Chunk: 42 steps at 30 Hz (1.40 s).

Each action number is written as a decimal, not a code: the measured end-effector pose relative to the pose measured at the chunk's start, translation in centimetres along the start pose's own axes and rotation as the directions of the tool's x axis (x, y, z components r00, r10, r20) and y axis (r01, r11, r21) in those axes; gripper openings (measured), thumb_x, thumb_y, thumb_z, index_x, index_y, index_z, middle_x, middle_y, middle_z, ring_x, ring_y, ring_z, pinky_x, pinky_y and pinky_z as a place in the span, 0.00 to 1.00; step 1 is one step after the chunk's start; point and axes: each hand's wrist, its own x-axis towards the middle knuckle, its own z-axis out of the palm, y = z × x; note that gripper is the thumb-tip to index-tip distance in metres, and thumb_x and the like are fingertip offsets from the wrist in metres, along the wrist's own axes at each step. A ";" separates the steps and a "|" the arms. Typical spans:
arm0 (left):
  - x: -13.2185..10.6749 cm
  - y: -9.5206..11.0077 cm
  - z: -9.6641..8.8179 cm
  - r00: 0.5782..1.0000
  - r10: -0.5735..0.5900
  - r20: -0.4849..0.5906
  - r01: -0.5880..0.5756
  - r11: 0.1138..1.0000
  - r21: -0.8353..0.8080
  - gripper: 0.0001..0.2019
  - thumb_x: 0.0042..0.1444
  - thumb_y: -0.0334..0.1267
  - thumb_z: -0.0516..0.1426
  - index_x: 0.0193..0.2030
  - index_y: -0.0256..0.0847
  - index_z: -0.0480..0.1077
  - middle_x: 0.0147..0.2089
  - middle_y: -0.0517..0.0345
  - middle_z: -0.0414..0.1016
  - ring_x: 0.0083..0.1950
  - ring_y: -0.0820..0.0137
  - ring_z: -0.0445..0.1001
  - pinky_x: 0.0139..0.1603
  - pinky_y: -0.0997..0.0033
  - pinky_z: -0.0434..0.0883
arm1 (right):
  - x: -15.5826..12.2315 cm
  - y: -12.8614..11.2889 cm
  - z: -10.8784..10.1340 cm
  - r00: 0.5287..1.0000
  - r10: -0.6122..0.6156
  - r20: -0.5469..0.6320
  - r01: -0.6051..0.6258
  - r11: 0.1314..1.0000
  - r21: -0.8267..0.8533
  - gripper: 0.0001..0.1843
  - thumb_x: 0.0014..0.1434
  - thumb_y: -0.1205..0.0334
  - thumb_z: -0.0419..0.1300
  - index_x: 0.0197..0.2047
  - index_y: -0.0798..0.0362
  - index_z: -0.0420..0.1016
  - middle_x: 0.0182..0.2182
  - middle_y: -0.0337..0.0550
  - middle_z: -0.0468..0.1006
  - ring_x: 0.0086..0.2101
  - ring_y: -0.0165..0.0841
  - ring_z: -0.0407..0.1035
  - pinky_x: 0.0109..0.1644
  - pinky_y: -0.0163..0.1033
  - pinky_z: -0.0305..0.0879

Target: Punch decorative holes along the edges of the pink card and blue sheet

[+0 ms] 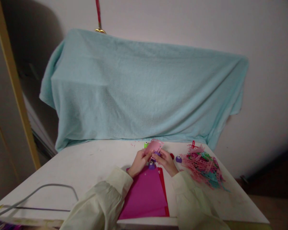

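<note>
A piece of pink paper (154,145) with small holes along its edges is pinched in my left hand (138,162). My right hand (168,162) closes around a small purple craft punch (157,154) at the paper's lower right side. Just below the hands sits another purple punch (151,165) with an eye on it. A third purple punch (179,158) lies right of my right hand, and a red object (172,156) is partly hidden by that hand. Behind the paper shows a bright green punch (146,145).
Magenta sheets (142,195) lie over red sheets (167,209) between my forearms. A tangled heap of punched paper strips (204,166) covers the right of the white table (86,166). A grey cable (48,184) curves at left. A light blue towel (144,89) drapes behind.
</note>
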 end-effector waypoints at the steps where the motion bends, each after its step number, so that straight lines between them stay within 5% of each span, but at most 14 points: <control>1: 0.0 0.0 0.0 1.000 -0.001 -0.001 0.001 1.000 -0.003 0.18 0.56 0.49 0.51 0.24 0.37 0.62 0.22 0.63 0.61 0.25 0.74 0.59 0.28 0.76 0.57 | 0.0 0.0 0.0 1.000 -0.001 -0.002 0.001 1.000 -0.003 0.15 0.50 0.54 0.63 0.39 0.53 0.73 0.27 0.37 0.70 0.25 0.26 0.59 0.27 0.31 0.54; 32: 0.2 -1.5 0.4 0.992 -0.108 0.066 0.112 0.992 -0.062 0.22 0.55 0.52 0.51 0.22 0.34 0.67 0.20 0.59 0.67 0.22 0.74 0.63 0.25 0.75 0.59 | 0.1 1.0 -0.5 0.998 0.010 -0.062 -0.013 0.998 -0.058 0.18 0.49 0.46 0.62 0.30 0.54 0.71 0.21 0.35 0.65 0.22 0.26 0.54 0.24 0.32 0.49; 42: 0.2 -0.2 0.0 0.991 -0.088 -0.099 0.088 0.996 -0.001 0.24 0.54 0.55 0.51 0.19 0.37 0.64 0.19 0.60 0.65 0.23 0.73 0.62 0.27 0.75 0.59 | 0.4 0.9 -0.3 0.997 0.055 -0.057 -0.055 0.998 0.003 0.17 0.52 0.46 0.59 0.32 0.52 0.69 0.18 0.31 0.61 0.17 0.23 0.49 0.19 0.31 0.42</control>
